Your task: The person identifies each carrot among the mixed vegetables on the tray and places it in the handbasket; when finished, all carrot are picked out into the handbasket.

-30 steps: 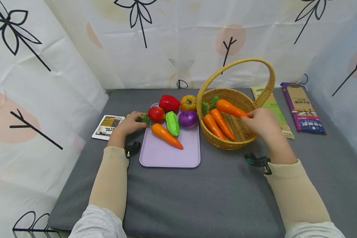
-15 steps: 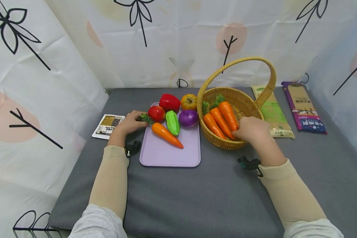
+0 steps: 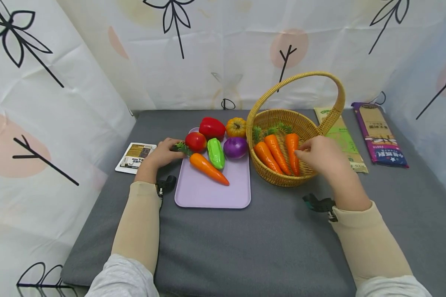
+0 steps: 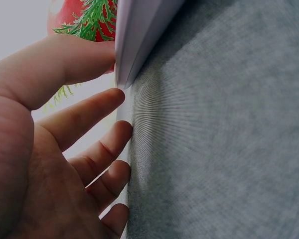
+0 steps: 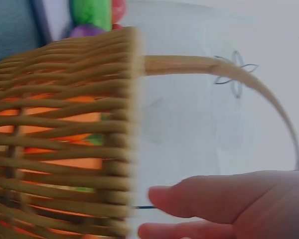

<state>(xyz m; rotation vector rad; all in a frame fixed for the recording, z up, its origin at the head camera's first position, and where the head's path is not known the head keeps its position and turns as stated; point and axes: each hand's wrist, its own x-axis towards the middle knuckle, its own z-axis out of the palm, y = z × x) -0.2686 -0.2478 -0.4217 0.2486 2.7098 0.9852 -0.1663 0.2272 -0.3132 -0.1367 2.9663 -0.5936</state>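
Note:
My left hand [image 3: 162, 154] stays at the left edge of the lilac tray [image 3: 212, 198]. In the left wrist view its thumb touches the tray rim [image 4: 127, 42] and its fingers are relaxed, near the grey cloth. My right hand [image 3: 325, 154] hovers at the right side of the wicker basket [image 3: 271, 177], thumb and finger apart with nothing seen between them. Beside it in the basket lies a carrot [image 3: 292, 154], next to a middle carrot [image 3: 276, 153] and a left carrot [image 3: 266, 157]. Another carrot [image 3: 209, 169] lies on the tray by the left hand.
With the tray are a tomato [image 3: 195, 142], a red pepper [image 3: 212, 128], a green pepper [image 3: 216, 154], a purple round vegetable [image 3: 235, 147] and a small pumpkin [image 3: 236, 127]. A green packet [image 3: 343, 142] and a purple packet [image 3: 380, 138] lie right; a white card [image 3: 135, 158] lies left.
My right hand has set the third carrot down in the basket beside the other two, let go and drawn back to the right. The left hand has not moved.

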